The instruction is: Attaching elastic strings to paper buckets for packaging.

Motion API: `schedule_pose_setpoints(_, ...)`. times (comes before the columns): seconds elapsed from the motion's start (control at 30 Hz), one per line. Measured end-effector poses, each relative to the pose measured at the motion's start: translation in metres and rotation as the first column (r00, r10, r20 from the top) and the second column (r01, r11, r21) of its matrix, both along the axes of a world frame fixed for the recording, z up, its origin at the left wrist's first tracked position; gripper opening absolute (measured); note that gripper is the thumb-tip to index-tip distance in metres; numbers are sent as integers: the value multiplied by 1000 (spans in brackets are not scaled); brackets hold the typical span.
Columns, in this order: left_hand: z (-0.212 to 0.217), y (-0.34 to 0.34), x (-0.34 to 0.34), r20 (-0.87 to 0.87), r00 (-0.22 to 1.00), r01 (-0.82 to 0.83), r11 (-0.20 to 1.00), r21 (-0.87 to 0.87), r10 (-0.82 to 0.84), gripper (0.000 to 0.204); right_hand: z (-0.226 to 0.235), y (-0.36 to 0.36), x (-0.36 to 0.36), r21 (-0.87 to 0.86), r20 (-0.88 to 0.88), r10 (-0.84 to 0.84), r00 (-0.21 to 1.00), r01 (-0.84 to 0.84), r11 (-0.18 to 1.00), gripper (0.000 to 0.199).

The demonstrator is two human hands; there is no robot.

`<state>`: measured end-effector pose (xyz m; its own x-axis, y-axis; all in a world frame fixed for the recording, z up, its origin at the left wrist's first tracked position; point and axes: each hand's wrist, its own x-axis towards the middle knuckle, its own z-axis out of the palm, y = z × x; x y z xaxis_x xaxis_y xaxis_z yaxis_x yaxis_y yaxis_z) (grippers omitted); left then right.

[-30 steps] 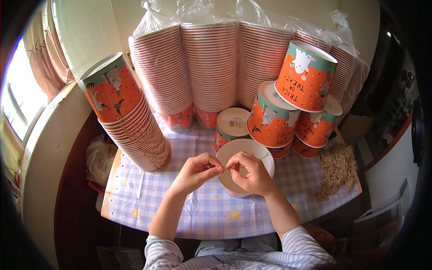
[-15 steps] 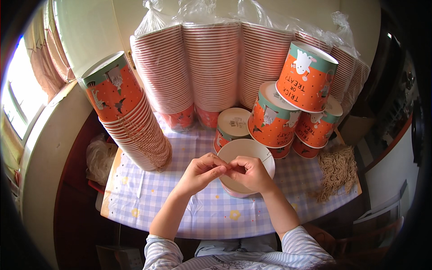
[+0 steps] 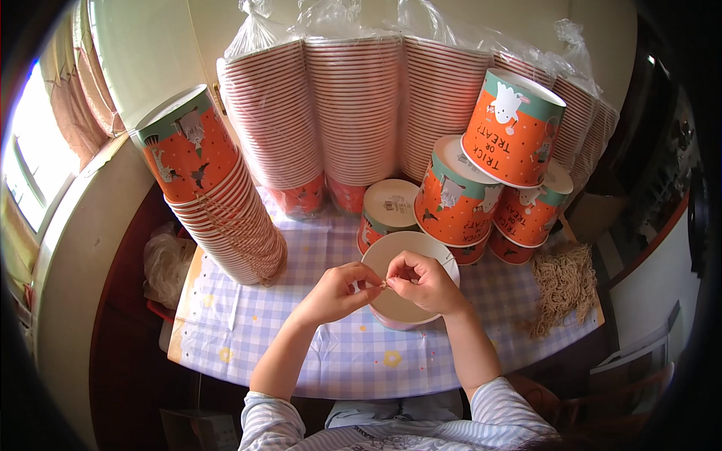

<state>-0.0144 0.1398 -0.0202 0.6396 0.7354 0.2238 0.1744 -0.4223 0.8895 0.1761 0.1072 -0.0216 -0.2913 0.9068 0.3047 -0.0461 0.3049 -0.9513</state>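
Observation:
An open paper bucket (image 3: 406,244), pale inside, stands upright on the table in front of me. Over its mouth, my left hand (image 3: 335,295) and my right hand (image 3: 427,286) meet with thumbs and forefingers pinched. A tiny bit of tan cord (image 3: 386,284) shows between the fingertips; the rest of it is hidden. A short thin strand (image 3: 449,259) lies against the bucket's inner wall at the right. Beyond the bucket sits an upturned bucket (image 3: 391,204) with a green band.
Nested orange buckets (image 3: 203,188) with cords hanging on them lean at the left. Tall bagged stacks (image 3: 353,113) line the back. Upturned buckets (image 3: 511,128) are piled at the right, near a heap of tan cords (image 3: 565,286). A checked cloth (image 3: 301,361) covers the table.
My hands have drawn slightly apart, and the bit of cord between the fingertips now shows. The bucket and the stacks have not visibly moved.

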Motion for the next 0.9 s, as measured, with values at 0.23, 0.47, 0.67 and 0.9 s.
schedule_pose_setpoints(0.23, 6, -1, -1, -29, 998, -64, 992, -104, 61, 15, 2, 0, 1, 41, 52, -32, 998, 30, 999, 3)
schedule_pose_setpoints(0.47, -4, 3, -3, 70, 996, -50, 985, -165, 63, 14, 1, 2, 2, 68, 144, -69, 987, 60, 996, 4)
schedule_pose_setpoints(0.67, -6, 4, -5, 71, 996, -43, 969, -244, 62, 10, 2, 2, 2, 117, 169, -94, 981, 75, 990, 5)
schedule_pose_setpoints(0.9, -2, 2, -1, 173, 983, 8, 941, -339, 54, 12, -1, 4, 1, 126, 152, -104, 983, 85, 988, 5)
